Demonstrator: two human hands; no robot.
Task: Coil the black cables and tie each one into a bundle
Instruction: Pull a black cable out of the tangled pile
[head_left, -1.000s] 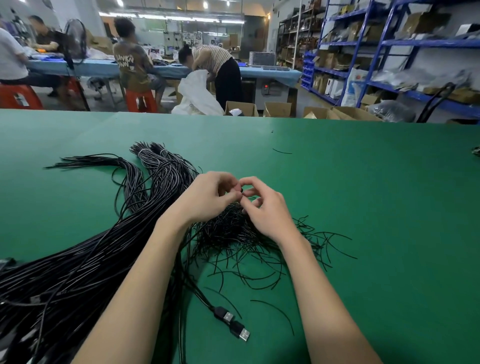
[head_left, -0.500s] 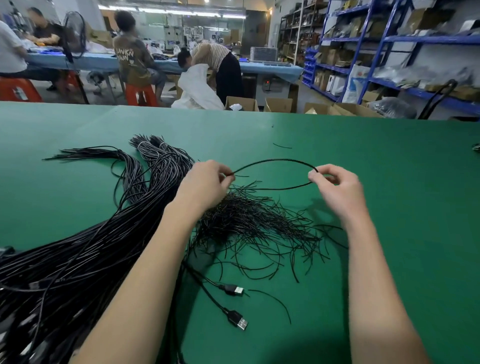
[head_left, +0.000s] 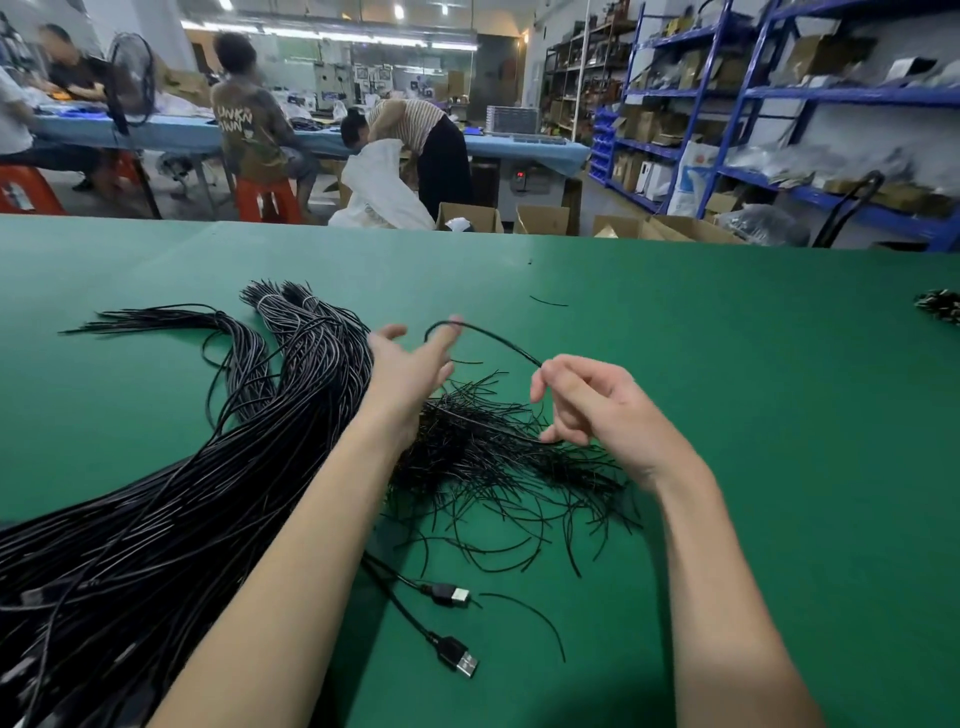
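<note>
Centre frame: our right hand (head_left: 597, 410) pinches a light, springy black cable (head_left: 498, 340); our left hand (head_left: 415, 364) hovers open-fingered. We judge it best gripped near the arc's ends.

Two hands work a black tie over a green table.

The left hand (head_left: 410, 364) is spread, fingers straight, with a tie (head_left: 488, 338) arching from its fingertips to the right hand (head_left: 597, 410), which pinches it. Below lies a heap of ties (head_left: 498, 457). A mass of cables (head_left: 156, 519) fills the left of the table (head_left: 779, 415); two USB plugs (head_left: 457, 660) lie near.
</note>
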